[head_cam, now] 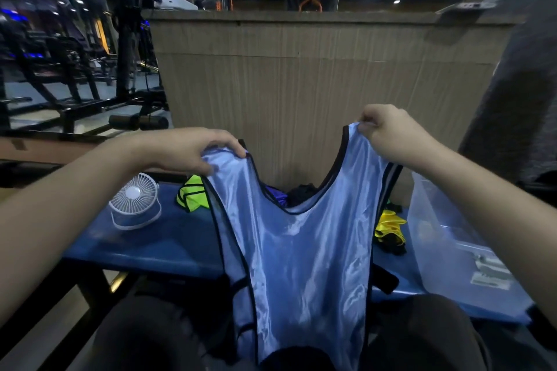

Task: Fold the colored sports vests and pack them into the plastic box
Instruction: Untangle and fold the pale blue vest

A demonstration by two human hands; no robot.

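both shoulder straps of a glossy light-blue vest (301, 250) (black-trimmed, deep u-neck) are pinched by the left hand (193, 149) and right hand (388, 132), so it is held hanging above the blue table (156, 247). a clear plastic box (446, 238) sits at right, crumpled neon vests (193, 196) behind.
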